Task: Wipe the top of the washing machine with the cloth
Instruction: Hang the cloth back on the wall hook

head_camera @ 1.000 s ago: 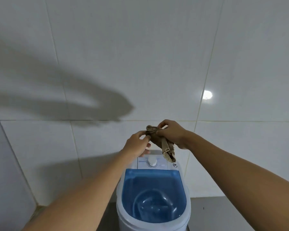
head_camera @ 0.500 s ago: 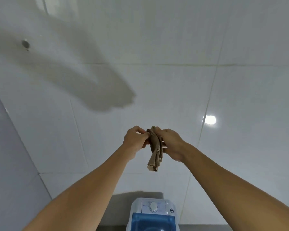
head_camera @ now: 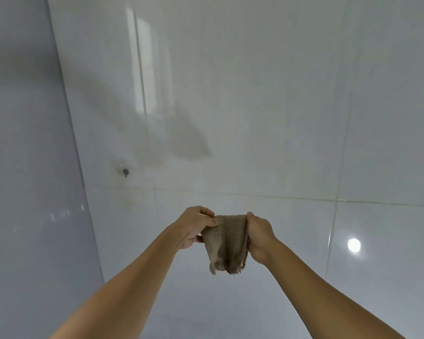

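Observation:
A small brown cloth [head_camera: 228, 243] hangs spread between my two hands in front of the white tiled wall. My left hand [head_camera: 194, 227] pinches its upper left corner. My right hand [head_camera: 258, 234] grips its upper right edge. The cloth's frayed lower end dangles free below both hands. The washing machine is out of view, below the frame.
Glossy white wall tiles [head_camera: 255, 106] fill the view. A small metal hook or screw [head_camera: 125, 171] sits on the wall at the left. A corner with a side wall [head_camera: 22, 167] runs down the left. A light's reflection [head_camera: 354, 245] shows at right.
The view has tilted upward, so the washing machine dropped out of frame. The cloth went from bunched in my hands to pulled open between them.

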